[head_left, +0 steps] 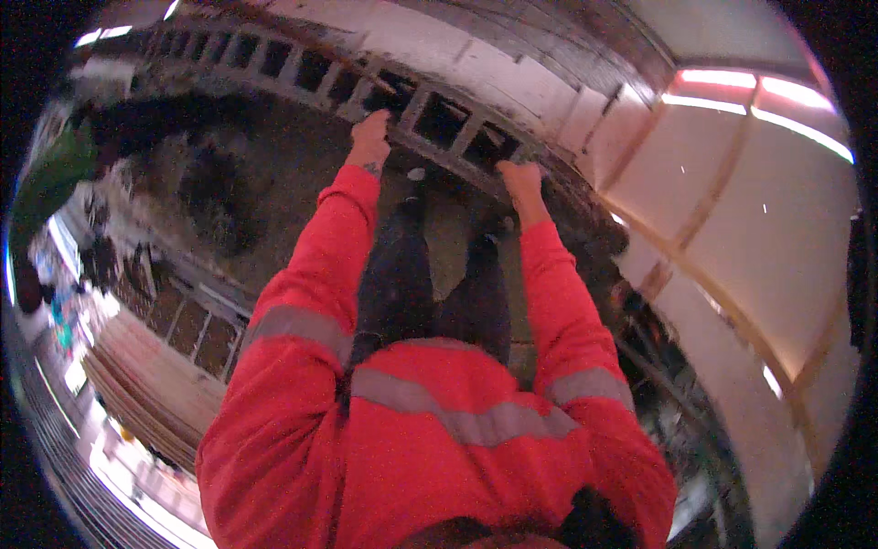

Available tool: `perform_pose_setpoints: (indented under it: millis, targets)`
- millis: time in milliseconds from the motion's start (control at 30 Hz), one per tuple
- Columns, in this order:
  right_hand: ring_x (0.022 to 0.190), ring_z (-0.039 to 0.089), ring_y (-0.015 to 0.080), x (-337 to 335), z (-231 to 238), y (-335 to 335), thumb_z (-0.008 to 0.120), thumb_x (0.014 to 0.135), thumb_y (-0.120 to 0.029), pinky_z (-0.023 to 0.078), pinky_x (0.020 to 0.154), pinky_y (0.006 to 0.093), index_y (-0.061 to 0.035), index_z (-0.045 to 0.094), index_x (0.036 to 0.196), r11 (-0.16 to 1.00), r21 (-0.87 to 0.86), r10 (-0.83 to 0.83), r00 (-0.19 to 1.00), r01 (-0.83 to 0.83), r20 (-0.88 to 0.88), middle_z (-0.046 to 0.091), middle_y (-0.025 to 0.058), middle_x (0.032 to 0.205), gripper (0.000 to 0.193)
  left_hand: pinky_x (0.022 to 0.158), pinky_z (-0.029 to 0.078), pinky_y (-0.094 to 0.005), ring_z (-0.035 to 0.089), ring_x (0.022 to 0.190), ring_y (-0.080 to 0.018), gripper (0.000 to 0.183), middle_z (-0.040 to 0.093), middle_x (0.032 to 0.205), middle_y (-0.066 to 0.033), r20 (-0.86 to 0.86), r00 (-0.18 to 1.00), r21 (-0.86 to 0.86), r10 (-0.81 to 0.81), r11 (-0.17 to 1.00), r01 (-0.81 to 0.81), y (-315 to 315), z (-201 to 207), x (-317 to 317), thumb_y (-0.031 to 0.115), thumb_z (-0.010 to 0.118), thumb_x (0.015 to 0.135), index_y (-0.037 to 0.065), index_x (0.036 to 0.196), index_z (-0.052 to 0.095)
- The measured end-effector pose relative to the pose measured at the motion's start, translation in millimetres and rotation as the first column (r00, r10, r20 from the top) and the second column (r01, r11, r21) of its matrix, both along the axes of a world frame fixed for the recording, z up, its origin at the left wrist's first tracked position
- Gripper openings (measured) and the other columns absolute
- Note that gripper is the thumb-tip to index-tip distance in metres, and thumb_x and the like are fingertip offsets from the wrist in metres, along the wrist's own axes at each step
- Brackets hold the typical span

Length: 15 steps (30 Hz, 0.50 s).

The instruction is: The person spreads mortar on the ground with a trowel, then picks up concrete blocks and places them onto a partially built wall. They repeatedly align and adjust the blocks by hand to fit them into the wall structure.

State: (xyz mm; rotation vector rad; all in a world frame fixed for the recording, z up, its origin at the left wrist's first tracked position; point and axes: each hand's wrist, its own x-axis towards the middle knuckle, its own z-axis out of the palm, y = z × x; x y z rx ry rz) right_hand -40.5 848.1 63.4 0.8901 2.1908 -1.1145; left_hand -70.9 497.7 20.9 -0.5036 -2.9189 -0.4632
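Note:
I look straight down my own body, in a red jacket with grey reflective bands and dark trousers. My left hand grips the near rail of a long wooden lattice frame that runs diagonally across the top. My right hand grips the same rail further right. Both arms are stretched out in front of me. My feet show just below the frame, on dark ground.
Pale panels with wooden battens curve along the right. A second wooden frame and a stack of timber boards lie at the lower left. Dark rough ground spreads to the left.

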Motion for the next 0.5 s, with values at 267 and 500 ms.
perform_pose_setpoints:
  millis: [267, 500]
  targets:
    - [0.055, 0.049, 0.0175, 12, 24, -26, 0.068, 0.063, -0.005, 0.039, 0.051, 0.0348, 0.0015, 0.057, 0.073, 0.883, -0.403, -0.255, 0.967, 0.242, 0.020, 0.054, 0.0039, 0.068, 0.016, 0.055, 0.043, -0.0381, 0.055, 0.066, -0.0219, 0.038, 0.058, 0.082, -0.0096, 0.649, 0.640, 0.386, 0.411, 0.547, -0.743, 21, 1, 5, 0.012, 0.069, 0.065, -0.002, 0.097, 0.055]
    - [0.049, 0.044, 0.0137, 1, 29, -5, 0.067, 0.065, -0.005, 0.033, 0.042, 0.0349, 0.0007, 0.056, 0.075, 0.925, -0.221, -0.294, 0.950, 0.310, 0.104, 0.051, 0.0028, 0.066, 0.015, 0.052, 0.041, -0.0387, 0.053, 0.067, -0.0210, 0.041, 0.055, 0.078, -0.0092, 0.853, 0.412, 0.472, 0.322, -0.137, -0.871, 67, -12, -14, 0.010, 0.069, 0.064, -0.004, 0.099, 0.051]
